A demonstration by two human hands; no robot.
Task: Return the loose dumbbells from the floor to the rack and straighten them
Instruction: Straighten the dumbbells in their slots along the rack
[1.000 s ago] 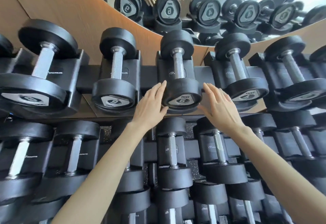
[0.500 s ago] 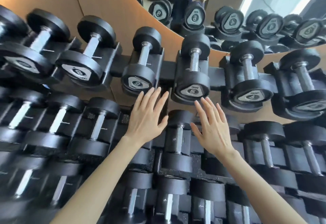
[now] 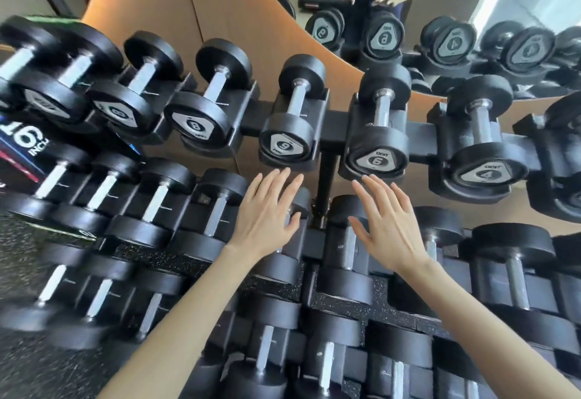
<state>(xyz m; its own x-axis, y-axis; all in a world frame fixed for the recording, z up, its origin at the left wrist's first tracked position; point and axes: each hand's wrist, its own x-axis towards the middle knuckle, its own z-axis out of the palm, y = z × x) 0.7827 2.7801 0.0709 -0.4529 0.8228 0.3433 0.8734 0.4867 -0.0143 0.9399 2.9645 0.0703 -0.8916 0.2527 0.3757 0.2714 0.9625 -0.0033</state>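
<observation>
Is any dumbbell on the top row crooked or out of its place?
Nothing clearly stands out. The top-row dumbbells, such as the two marked 6 and the one marked 4, each sit in their own cradle. The far left is too blurred to judge. Both the left hand and right hand are open and hold nothing.

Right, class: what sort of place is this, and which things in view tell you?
Most likely a gym's free-weights corner: a tiered rack full of numbered dumbbells, a wall mirror behind it, and speckled rubber flooring.

A gym: tiered dumbbell rack point(image 3: 327, 134), wall mirror point(image 3: 471, 5), rubber floor point(image 3: 176, 260).
</observation>
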